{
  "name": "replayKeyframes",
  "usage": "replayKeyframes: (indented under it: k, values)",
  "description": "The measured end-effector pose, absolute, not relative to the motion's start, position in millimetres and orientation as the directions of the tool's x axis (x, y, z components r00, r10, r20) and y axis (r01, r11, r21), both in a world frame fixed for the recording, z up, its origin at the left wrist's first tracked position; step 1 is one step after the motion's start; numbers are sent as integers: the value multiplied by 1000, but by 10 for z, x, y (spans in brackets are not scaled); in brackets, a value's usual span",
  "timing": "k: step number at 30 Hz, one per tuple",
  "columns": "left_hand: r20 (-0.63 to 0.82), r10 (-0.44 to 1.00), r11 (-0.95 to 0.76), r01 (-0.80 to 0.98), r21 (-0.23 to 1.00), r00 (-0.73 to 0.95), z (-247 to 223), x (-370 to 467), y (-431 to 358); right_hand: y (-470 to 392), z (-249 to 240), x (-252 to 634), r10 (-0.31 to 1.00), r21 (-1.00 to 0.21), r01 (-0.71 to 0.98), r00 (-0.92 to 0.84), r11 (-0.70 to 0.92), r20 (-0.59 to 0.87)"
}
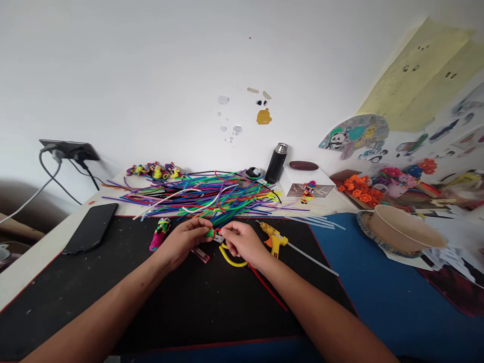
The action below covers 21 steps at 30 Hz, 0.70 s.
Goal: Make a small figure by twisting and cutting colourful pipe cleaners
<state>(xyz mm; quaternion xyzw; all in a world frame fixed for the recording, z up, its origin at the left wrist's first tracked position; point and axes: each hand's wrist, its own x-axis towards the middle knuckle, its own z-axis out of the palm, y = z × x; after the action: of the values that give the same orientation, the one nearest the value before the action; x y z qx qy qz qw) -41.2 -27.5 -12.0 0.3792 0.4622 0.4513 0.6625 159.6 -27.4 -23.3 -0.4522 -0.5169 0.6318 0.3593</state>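
Over the black mat, my left hand pinches a small green piece. Close beside it, my right hand has its fingers closed at a red piece that adjoins the green one. A yellow pipe cleaner curves below my right hand, and a red pipe cleaner runs under the right forearm. The yellow glue gun lies right of my right hand. Left of my left hand is a pink and green figure. A dark red box lies between the hands and me.
Behind the hands spreads a pile of coloured pipe cleaners. A phone lies at the left. A black bottle and a white box stand at the back. At the right is a bowl, with clear glue sticks nearer the mat.
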Motion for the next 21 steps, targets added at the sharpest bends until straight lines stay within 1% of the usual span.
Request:
replayKeyframes:
  k: [2, 6, 14, 21]
  values:
    - [-275, 941, 318, -236, 918, 197, -108, -429, -290, -279, -236, 1608, 921, -976, 7, -332, -216, -206]
    - [-293, 919, 338, -144, 930, 262, -97, -455, -320, -284, -258, 1616, 919, -974, 10, -329, -225, -216]
    - [-329, 898, 348, -15, 937, 291, -145, -440, -346, -304, -224, 1600, 913, -972, -6, -344, -234, -218]
    - [-258, 933, 256, 38, 966, 250, -176, -463, -351, -299, -231, 1601, 908, -967, -14, -348, -255, -235]
